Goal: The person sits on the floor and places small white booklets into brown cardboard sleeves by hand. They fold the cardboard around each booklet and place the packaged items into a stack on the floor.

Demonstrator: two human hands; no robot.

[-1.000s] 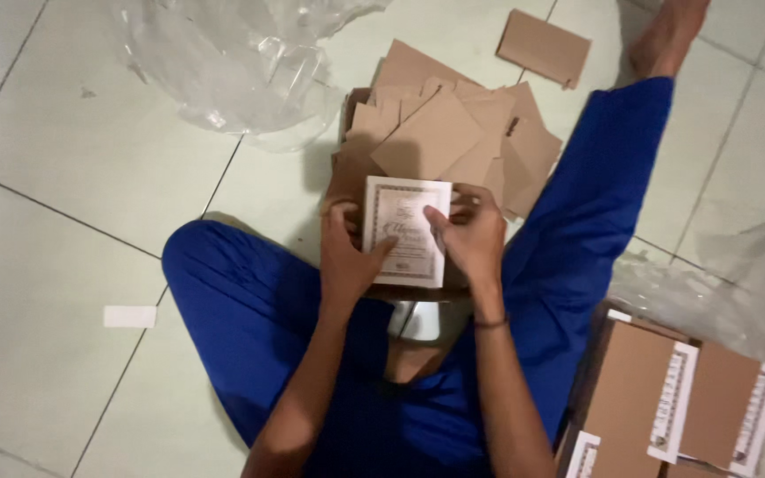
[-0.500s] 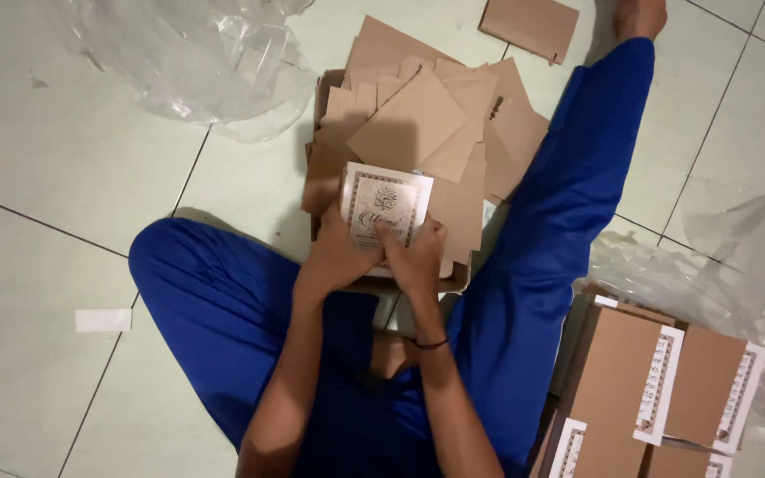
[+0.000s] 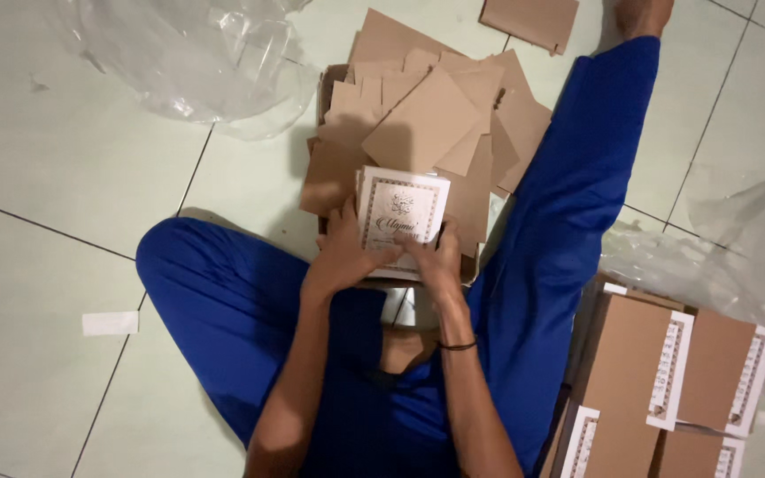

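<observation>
Hands, left hand (image 3: 344, 257) and right hand (image 3: 436, 259), pinch white card (image 3: 402, 217), apparently ornately bordered.

Crumpled clear plastic sheet (image 3: 197, 62) and a white paper slip (image 3: 110, 323) lie on the pale floor tiles (image 3: 46, 159)

Pale tiled floor (image 3: 64, 159), perhaps dim light

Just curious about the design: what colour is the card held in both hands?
White, with an ornate brown border and central motif; the card shows best in the head view.
</observation>
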